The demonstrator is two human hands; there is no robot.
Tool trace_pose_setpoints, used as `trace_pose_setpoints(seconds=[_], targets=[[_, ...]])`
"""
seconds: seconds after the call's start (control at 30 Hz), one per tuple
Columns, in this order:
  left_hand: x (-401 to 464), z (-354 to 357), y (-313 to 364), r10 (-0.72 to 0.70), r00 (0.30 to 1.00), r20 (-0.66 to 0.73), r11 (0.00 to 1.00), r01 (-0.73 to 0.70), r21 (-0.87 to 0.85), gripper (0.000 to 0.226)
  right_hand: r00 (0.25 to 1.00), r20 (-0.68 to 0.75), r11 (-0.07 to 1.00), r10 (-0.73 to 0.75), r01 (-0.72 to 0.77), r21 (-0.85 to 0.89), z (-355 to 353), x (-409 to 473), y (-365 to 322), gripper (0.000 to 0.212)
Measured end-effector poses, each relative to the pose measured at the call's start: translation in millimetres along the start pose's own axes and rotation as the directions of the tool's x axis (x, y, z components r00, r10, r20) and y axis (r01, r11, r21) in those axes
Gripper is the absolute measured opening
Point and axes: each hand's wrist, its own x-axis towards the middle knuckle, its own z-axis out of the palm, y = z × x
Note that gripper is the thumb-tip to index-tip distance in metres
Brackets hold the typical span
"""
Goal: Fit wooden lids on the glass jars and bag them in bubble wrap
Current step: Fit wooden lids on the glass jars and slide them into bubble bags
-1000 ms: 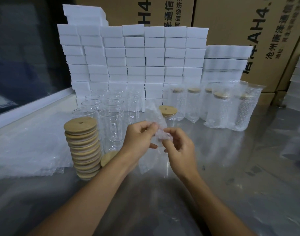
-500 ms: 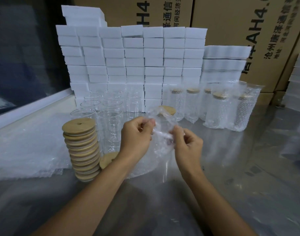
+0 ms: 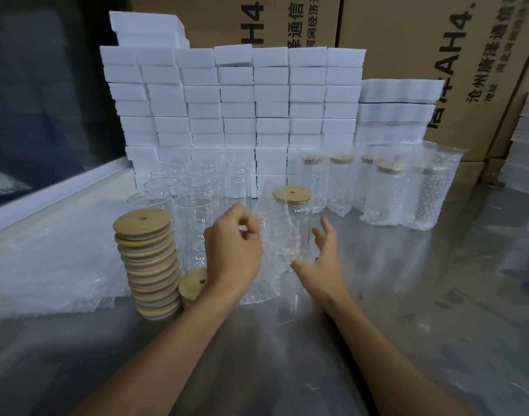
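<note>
Hands at mid-counter (image 3: 437, 295): left hand (image 3: 231, 259) pinches a bubble-wrap bag (image 3: 275, 244) by its upper edge; right hand (image 3: 323, 262) spread, fingers straight, just beside the lidded glass jar (image 3: 296, 223) standing behind the bag. Stack of wooden lids (image 3: 149, 262) to the left.

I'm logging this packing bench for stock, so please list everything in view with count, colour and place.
lidded jar: one, clear, centre, behind the bag
bubble bag: one, clear, centre
lid stack: one, tan, front left
open jars: several, clear, behind the stack
bagged jars: about five, right rear
foam blocks: many, white, rear
cartons: brown, behind
left hand: pinches the bag
right hand: open, beside the bag
</note>
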Motion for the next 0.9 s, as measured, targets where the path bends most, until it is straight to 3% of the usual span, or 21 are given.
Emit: trace_pose_setpoints(seconds=[0.17, 0.27, 0.33, 0.43, 0.53, 0.63, 0.7, 0.8, 0.9], targets=[[-9, -3, 1, 0.145, 0.983, 0.112, 0.975, -0.161, 0.153, 0.042, 0.999, 0.036, 0.999, -0.024, 0.025, -0.024, 4, 16, 14, 0.106], [-14, 0, -1, 0.126, 0.986, 0.107, 0.959, -0.149, 0.242, 0.030, 0.999, 0.015, 0.999, -0.033, 0.033, -0.015, 6, 21, 17, 0.098], [-16, 4, -3, 0.103, 0.991, 0.089, 0.957, -0.123, 0.264, 0.033, 0.997, -0.070, 1.000, -0.021, 0.020, -0.014, 5, 19, 14, 0.093], [-18, 13, -7, 0.067, 0.996, 0.056, 0.965, -0.079, 0.252, 0.046, 0.970, -0.236, 0.987, 0.053, -0.015, 0.160, 3, 12, 0, 0.087], [-18, 26, -13, 0.036, 0.999, 0.038, 0.960, -0.045, 0.276, 0.053, 0.946, -0.306, 0.923, 0.103, 0.023, 0.383, 0, 5, -24, 0.083], [-20, 38, -20, 0.003, 1.000, 0.025, 0.961, -0.010, 0.277, 0.058, 0.965, -0.247, 0.818, 0.091, 0.069, 0.570, 2, -7, -53, 0.082], [-20, 43, -27, -0.007, 0.999, 0.038, 0.963, -0.003, 0.270, 0.057, 0.990, -0.126, 0.700, 0.066, 0.044, 0.713, 4, -16, -69, 0.079], [-22, 48, -35, -0.013, 0.998, 0.069, 0.963, -0.006, 0.269, 0.027, 0.995, 0.078, 0.555, 0.066, -0.101, 0.826, 17, -31, -84, 0.080], [-28, 49, -41, 0.122, 0.988, 0.098, 0.948, -0.145, 0.282, 0.045, 0.980, 0.116, 0.540, 0.160, -0.185, 0.821, 29, -40, -88, 0.078]])
